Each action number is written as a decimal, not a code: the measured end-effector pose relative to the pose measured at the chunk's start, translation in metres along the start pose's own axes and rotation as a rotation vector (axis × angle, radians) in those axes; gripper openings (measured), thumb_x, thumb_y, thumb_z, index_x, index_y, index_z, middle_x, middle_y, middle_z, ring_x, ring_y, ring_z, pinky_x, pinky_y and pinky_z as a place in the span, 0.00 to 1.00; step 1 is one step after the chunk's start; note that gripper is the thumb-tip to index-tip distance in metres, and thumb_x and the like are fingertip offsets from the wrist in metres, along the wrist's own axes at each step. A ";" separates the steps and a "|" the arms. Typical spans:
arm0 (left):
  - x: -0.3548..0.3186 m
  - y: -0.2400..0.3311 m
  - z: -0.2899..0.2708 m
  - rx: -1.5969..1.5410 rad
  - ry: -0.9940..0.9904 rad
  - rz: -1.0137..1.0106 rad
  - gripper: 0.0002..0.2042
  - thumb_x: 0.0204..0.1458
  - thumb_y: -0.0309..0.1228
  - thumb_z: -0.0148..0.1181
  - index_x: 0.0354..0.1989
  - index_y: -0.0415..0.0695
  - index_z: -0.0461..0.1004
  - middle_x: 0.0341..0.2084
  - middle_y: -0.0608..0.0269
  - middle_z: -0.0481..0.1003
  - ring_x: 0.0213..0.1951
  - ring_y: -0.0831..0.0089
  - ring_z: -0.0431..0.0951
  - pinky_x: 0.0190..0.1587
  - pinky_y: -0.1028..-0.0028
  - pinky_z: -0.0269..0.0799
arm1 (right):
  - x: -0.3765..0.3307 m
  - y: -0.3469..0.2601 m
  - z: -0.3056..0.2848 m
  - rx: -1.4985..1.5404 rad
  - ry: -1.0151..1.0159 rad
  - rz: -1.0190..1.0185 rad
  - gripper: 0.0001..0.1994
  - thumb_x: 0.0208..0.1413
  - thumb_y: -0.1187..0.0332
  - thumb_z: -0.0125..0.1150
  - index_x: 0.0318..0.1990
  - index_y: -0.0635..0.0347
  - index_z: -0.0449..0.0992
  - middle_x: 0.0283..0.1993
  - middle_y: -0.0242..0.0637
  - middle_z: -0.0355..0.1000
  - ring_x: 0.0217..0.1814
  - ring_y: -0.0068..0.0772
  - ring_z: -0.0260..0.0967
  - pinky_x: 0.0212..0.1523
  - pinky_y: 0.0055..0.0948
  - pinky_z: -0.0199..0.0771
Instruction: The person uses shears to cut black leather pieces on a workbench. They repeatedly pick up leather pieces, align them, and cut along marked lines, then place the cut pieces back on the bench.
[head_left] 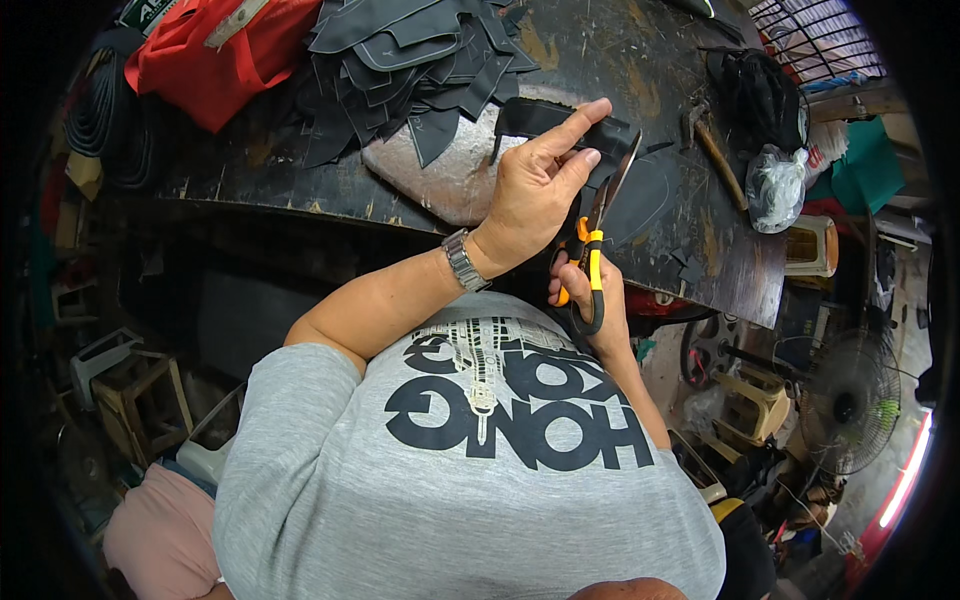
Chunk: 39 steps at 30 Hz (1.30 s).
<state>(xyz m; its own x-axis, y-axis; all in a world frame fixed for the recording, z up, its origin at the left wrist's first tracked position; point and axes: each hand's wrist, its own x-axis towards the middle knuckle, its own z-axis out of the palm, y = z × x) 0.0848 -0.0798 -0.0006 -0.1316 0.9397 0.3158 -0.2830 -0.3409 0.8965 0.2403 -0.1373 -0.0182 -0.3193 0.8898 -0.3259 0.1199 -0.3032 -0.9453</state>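
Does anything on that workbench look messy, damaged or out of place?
The dark workbench top is scratched and worn, and black cut pieces lie in a loose heap. Otherwise nothing stands out: the left hand holds a black strip while the right hand works orange-handled scissors.

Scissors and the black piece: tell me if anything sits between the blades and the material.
Nothing visible does. The scissors in the right hand meet the black piece directly, which the left hand holds above the worktable, fingers beside the blades.
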 end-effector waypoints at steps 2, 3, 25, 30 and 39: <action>-0.001 -0.001 0.001 -0.022 -0.001 0.004 0.23 0.58 0.19 0.54 0.63 0.41 0.65 0.58 0.65 0.71 0.37 0.92 0.70 0.43 0.89 0.69 | 0.000 0.001 0.002 0.018 0.029 0.003 0.25 0.49 0.48 0.70 0.36 0.63 0.72 0.25 0.29 0.68 0.25 0.19 0.66 0.29 0.20 0.70; -0.002 -0.001 0.001 -0.032 0.002 0.005 0.23 0.58 0.19 0.54 0.63 0.41 0.65 0.58 0.65 0.71 0.37 0.92 0.70 0.43 0.89 0.69 | 0.000 0.001 0.003 0.020 0.030 0.004 0.25 0.49 0.48 0.70 0.36 0.63 0.72 0.25 0.29 0.67 0.25 0.19 0.66 0.29 0.20 0.69; -0.004 0.001 -0.003 0.060 0.022 -0.010 0.22 0.58 0.19 0.53 0.63 0.42 0.66 0.53 0.73 0.73 0.29 0.95 0.59 0.32 0.91 0.59 | 0.001 0.000 0.003 0.050 0.054 0.026 0.15 0.51 0.61 0.72 0.28 0.61 0.72 0.17 0.25 0.65 0.16 0.15 0.61 0.17 0.18 0.62; -0.001 -0.001 -0.001 0.038 0.048 0.018 0.22 0.58 0.19 0.53 0.63 0.43 0.67 0.54 0.73 0.73 0.29 0.95 0.60 0.31 0.92 0.59 | -0.001 0.004 0.003 0.053 0.048 0.012 0.13 0.52 0.63 0.71 0.27 0.62 0.73 0.16 0.25 0.65 0.15 0.15 0.61 0.15 0.17 0.61; 0.000 -0.010 -0.003 0.012 0.061 0.065 0.21 0.59 0.22 0.53 0.62 0.44 0.68 0.55 0.61 0.74 0.33 0.91 0.74 0.34 0.89 0.69 | -0.001 0.006 0.005 0.070 0.043 0.025 0.12 0.53 0.65 0.69 0.27 0.62 0.74 0.16 0.26 0.65 0.14 0.15 0.61 0.14 0.17 0.60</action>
<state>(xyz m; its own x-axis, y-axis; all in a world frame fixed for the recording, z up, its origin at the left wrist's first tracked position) 0.0849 -0.0768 -0.0108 -0.2072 0.9118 0.3544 -0.2607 -0.4007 0.8784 0.2364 -0.1419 -0.0232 -0.2759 0.8950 -0.3504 0.0608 -0.3476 -0.9357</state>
